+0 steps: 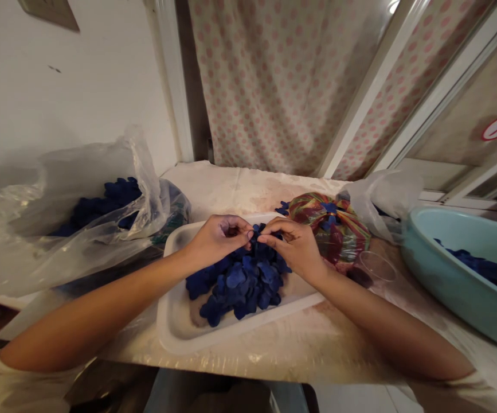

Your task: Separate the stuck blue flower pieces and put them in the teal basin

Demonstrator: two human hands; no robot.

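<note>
Over a white tray (175,327), my left hand (222,238) and my right hand (293,241) pinch close together, fingertips nearly touching. Between them is a small dark blue piece (255,232), apparently held by both hands. Beneath my hands, a heap of dark blue petal-shaped pieces (246,281) lies in the tray. The fingertips partly hide the piece between them.
At the left, a clear plastic bag (89,241) holds more blue pieces. Behind the tray's right side sits a striped red and green bundle (338,235). A clear round lid (377,265) lies near a light blue basin (458,275) containing blue pieces.
</note>
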